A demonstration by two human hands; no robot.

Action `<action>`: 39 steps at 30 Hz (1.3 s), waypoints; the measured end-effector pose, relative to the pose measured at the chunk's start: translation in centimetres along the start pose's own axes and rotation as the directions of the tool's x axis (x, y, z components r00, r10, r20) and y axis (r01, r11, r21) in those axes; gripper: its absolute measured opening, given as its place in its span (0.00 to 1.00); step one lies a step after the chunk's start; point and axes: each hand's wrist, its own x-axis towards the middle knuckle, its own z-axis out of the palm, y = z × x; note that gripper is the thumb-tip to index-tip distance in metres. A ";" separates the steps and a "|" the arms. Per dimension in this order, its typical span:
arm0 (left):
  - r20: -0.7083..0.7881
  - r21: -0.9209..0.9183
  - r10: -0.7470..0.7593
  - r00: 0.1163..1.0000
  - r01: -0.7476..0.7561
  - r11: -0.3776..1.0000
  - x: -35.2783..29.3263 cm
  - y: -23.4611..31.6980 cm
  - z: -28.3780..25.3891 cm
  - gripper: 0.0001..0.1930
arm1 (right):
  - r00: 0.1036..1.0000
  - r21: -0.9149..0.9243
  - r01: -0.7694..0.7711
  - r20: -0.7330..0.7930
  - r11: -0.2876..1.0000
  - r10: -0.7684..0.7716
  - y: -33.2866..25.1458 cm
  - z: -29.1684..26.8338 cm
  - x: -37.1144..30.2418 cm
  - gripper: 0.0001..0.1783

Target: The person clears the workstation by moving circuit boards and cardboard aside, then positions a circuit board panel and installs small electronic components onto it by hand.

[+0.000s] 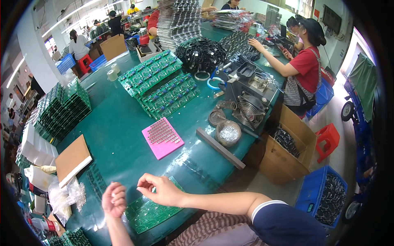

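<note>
A green circuit board panel (150, 215) lies on the table in front of me. Over its left edge is my left hand (114, 200), its fingers curled closed; what they hold, if anything, is hidden. Above the panel's far part, my right hand (162, 190) bends inward with thumb and forefinger pinched together. Anything between those fingertips is too small to make out. Beyond my hands sits a bright pink pad (167, 150) bearing rows of small metal-looking parts (161, 132).
Populated green boards (152, 74) are stacked ahead, with another stack (61, 108) at left. A grey bar (219, 148), a pot of silvery bits (228, 133) and a coiled heater (248, 112) stand at right. A brown-topped box (74, 158) is nearer left. A co-worker (305, 61) sits at far right.
</note>
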 end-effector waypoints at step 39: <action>-0.211 0.420 0.420 0.882 -0.307 0.854 1.9 -14.8 -0.9 0.17 | 0.993 0.071 0.101 -0.069 0.992 -0.096 0.2 -1.9 -4.0 0.07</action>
